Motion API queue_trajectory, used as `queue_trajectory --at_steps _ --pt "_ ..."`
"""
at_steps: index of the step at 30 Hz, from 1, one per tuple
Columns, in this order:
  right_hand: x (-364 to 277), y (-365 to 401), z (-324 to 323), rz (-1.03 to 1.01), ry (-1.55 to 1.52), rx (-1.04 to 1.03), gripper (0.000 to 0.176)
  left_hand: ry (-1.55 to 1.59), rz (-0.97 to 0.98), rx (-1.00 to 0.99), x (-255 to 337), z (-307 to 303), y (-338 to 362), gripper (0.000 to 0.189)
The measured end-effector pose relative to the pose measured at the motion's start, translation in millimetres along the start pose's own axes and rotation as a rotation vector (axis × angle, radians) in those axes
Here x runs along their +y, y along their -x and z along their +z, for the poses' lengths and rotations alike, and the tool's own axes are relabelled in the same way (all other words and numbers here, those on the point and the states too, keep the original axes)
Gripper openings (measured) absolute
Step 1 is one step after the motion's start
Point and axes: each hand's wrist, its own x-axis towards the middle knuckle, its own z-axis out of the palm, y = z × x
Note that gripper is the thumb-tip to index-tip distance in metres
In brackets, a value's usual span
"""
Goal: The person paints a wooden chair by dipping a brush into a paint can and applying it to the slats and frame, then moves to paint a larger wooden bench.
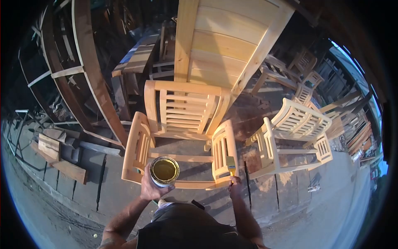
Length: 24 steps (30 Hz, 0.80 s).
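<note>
Left hand [152,187] fingers wrapped round open can [164,171]: likely sloshy, grip the wall, keep level. Right hand [235,185] fingers clamped on brush [230,164].

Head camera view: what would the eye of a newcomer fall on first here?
The pale wooden armchair in the middle stands out first, its seat frame open, with a tall slatted panel rising behind it. In front of it, the left hand holds an open can of yellowish liquid, while the right hand holds a brush at the armchair's front post. A second chair of the same kind stands to the right.
</note>
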Motion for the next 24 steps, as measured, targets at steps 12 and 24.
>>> queue_trajectory --at_steps 12,24 --pt "64 30 -234 0.043 -0.105 0.394 0.016 0.086 0.054 -0.243 13 187 11 0.107" --pt "86 88 -354 0.111 -0.239 0.7 0.015 0.382 -0.089 -0.49 74 348 -2 0.097"
